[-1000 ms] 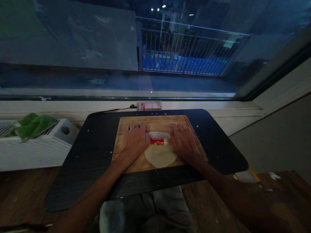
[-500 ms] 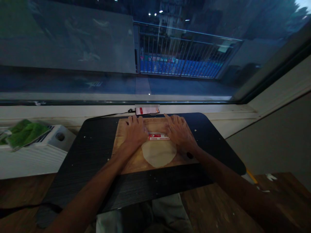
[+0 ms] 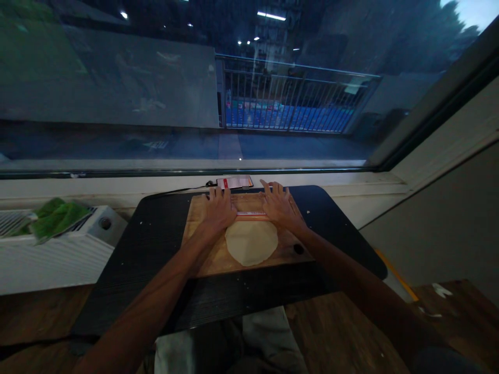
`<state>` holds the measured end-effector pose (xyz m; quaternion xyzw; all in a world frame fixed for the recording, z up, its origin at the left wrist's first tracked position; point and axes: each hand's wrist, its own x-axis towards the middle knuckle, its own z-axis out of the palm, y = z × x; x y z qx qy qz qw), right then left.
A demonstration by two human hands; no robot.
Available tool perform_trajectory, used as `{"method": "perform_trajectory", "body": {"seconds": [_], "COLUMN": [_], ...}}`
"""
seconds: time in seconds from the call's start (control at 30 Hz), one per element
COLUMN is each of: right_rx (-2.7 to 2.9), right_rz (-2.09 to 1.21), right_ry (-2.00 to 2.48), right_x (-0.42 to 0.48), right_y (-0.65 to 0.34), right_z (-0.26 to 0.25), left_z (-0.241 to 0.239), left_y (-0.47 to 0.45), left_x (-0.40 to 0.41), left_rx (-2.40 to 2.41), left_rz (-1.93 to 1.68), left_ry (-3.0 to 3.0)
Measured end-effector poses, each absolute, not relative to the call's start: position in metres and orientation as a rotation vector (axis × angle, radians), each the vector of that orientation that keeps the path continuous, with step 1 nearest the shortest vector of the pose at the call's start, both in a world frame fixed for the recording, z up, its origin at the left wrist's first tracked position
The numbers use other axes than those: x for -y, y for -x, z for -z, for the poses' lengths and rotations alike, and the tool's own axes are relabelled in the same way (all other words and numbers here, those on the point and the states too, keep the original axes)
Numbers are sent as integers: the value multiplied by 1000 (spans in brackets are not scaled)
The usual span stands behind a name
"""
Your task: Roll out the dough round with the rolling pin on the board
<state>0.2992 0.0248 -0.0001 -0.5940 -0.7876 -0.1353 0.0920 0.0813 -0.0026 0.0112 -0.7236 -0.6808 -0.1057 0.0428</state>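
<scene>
A rolling pin [image 3: 251, 216] with a printed white and red label lies across the far part of a wooden cutting board [image 3: 195, 223]. Its left end is under the palm of my left hand [image 3: 220, 209], whose fingers stretch forward past the pin. My right hand [image 3: 279, 205] presses on the other end in the same way, fingers spread and thumb side toward the middle. Both palms hide the pin's ends. On the near side of the pin, a thin, flat round of pale dough [image 3: 251, 244] rests on the board.
The board sits on a black table [image 3: 156, 249] against the windowsill. A phone [image 3: 234, 182] with a cable [image 3: 175, 191] lies beyond the board. To the left, a green cloth [image 3: 58, 218] drapes over a white radiator [image 3: 58, 265]. Pale crumbs dot the table.
The rolling pin has turned, so its large red and white label now shows only as a thin strip. Both hands remain on it, and the view has tilted up slightly.
</scene>
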Motion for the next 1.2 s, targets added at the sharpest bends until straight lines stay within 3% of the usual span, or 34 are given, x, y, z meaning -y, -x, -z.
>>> {"method": "perform_trajectory", "body": {"seconds": [0.27, 0.8, 1.2], "right_rx": [2353, 2297, 2333], "right_rz": [440, 266, 327], "right_ry": [1716, 1920, 1783], "right_x": [24, -47, 20], "right_y": [-297, -285, -283], "right_z": [-5, -7, -2], "left_z": [-3, -3, 4], "left_y": [-81, -85, -78], "left_x": [39, -23, 43], "left_rx": [2108, 2105, 2068], "left_rz": [350, 361, 377], "left_ry": [2242, 2219, 2337]}}
